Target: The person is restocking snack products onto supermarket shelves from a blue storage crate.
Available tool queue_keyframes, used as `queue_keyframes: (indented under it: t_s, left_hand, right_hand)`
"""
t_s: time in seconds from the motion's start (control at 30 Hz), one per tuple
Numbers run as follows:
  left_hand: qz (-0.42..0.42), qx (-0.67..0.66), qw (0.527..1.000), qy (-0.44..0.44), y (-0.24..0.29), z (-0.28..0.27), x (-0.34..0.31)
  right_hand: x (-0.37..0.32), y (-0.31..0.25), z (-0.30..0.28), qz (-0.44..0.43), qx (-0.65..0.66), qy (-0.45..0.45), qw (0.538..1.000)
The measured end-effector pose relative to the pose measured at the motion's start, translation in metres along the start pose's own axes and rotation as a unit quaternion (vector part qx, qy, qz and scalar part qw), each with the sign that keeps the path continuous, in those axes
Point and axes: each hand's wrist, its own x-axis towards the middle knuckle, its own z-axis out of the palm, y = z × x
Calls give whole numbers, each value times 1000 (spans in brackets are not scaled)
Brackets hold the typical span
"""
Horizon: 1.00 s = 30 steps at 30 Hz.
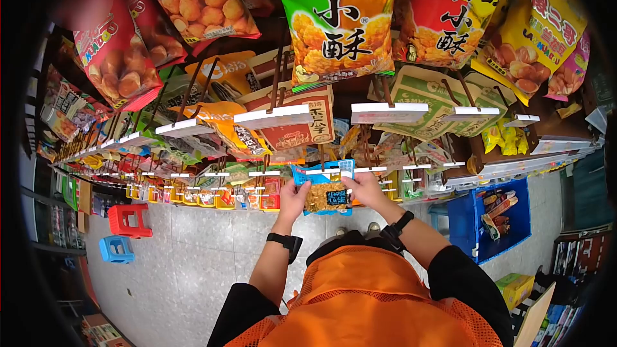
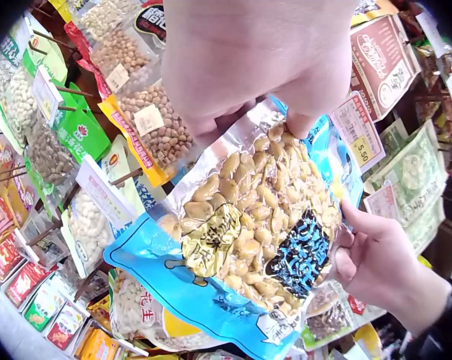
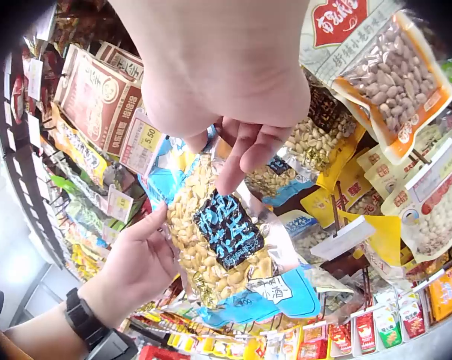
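A clear-windowed blue bag of peanuts [image 1: 326,196] is held up in front of the shelf between both hands. My left hand [image 1: 294,200] grips its left edge; my right hand [image 1: 367,190] grips its right edge. In the left wrist view the left hand [image 2: 260,67] pinches one edge of the bag [image 2: 248,217], and the right hand [image 2: 387,262] holds the opposite edge. The right wrist view has the right hand [image 3: 226,90] with fingers over the bag [image 3: 211,232], beside its black label, and the left hand [image 3: 136,255] around the far edge.
Large snack bags [image 1: 340,26] hang above, over price-tag holders [image 1: 390,113] on metal hooks. Small packets line the lower shelf. A blue bin [image 1: 472,222] stands on the floor at right; red [image 1: 129,220] and blue [image 1: 116,249] stools stand at left.
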Motion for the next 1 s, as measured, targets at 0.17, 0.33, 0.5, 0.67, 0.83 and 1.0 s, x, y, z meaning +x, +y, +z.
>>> queue_keyframes:
  t_s: [0.17, 0.33, 0.5, 0.67, 0.83, 1.0]
  left_hand:
    - [23, -47, 999, 2, 4, 0, -4]
    - [19, -24, 1000, 1, 17, -1, -2]
    - [2, 3, 1000, 1, 18, 6, 3]
    - [-7, 26, 999, 30, 16, 11, 4]
    - [-11, 39, 998, 53, 14, 8, 16]
    - [12, 54, 998, 33, -8, 6, 36]
  right_hand:
    - [-2, -11, -1, 17, 15, -24, 999]
    - [1, -7, 0, -24, -36, -3, 999]
    - [0, 5, -2, -64, 4, 19, 998]
    - [5, 9, 0, -32, -19, 27, 999]
    - [14, 8, 10, -63, -74, 91, 991]
    - [25, 16, 5, -77, -158, 113, 978]
